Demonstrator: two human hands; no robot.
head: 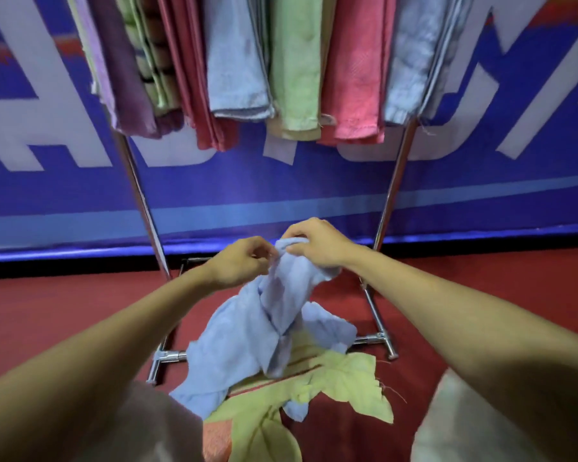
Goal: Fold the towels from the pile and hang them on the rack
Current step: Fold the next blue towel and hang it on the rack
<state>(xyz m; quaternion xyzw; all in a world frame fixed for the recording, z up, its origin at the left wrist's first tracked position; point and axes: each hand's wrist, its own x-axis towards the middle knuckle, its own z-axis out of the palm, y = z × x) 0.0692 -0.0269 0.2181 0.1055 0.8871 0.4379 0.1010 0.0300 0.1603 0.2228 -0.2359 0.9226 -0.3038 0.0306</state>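
Observation:
A crumpled light blue towel (247, 331) hangs from both my hands above the floor. My right hand (317, 245) pinches its top edge, and my left hand (241, 261) grips the same edge just to the left. Its lower part drapes onto the pile, where a yellow-green towel (344, 378) lies spread and an orange one (216, 438) shows at the bottom. The metal rack (137, 181) stands right behind, its legs on either side of the pile. Several folded towels hang from the rack's top, among them a pink towel (357, 71) and a green one (297, 61).
A blue banner with large white letters (314, 181) covers the wall behind the rack. The floor is red carpet (64, 311). My knees in pale cloth (447, 425) show at the bottom corners. The rack's chrome feet (167, 356) stand close to the pile.

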